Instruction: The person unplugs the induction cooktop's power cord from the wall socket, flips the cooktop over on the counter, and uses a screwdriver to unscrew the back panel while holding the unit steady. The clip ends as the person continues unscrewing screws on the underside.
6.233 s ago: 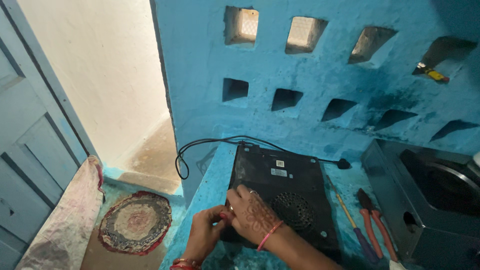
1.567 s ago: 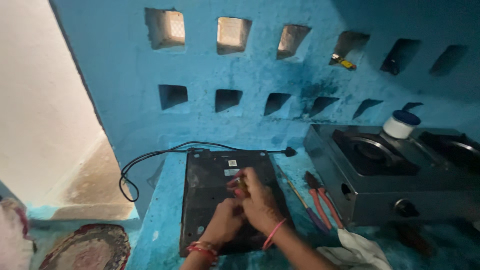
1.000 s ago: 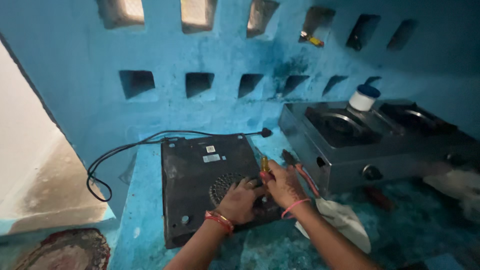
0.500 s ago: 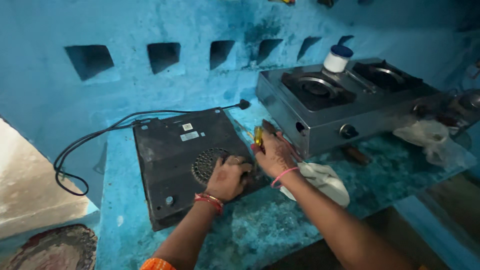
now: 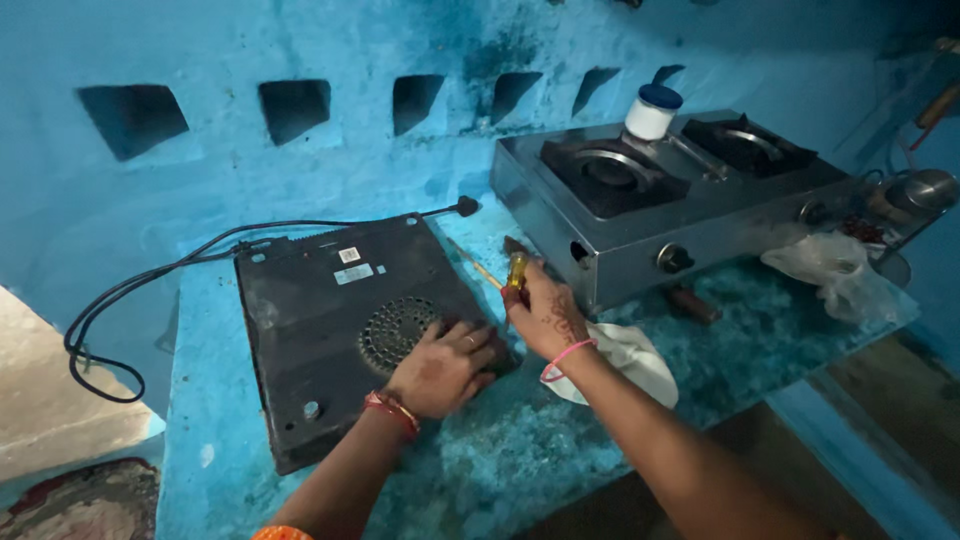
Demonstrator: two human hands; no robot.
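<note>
While gripping a yellow-handled screwdriver (image 5: 516,270) in closed fingers, right hand (image 5: 545,315) now at the near right corner of the upturned black induction cooker (image 5: 340,330), shifted from the middle a second ago; left hand (image 5: 440,368) flat on the underside by the round vent, fingers spread, holding nothing; cooker on the blue surface (image 5: 480,470), just beside the gas stove (image 5: 660,190).

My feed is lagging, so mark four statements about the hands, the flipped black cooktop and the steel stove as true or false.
1. The left hand rests flat on the upside-down black induction cooktop. True.
2. The right hand grips a yellow-handled screwdriver. True.
3. A white jar with a blue lid stands on the cooktop. False: it stands on the steel two-burner gas stove.
4. The cooktop's black power cord is missing. False: it trails leftward.
</note>
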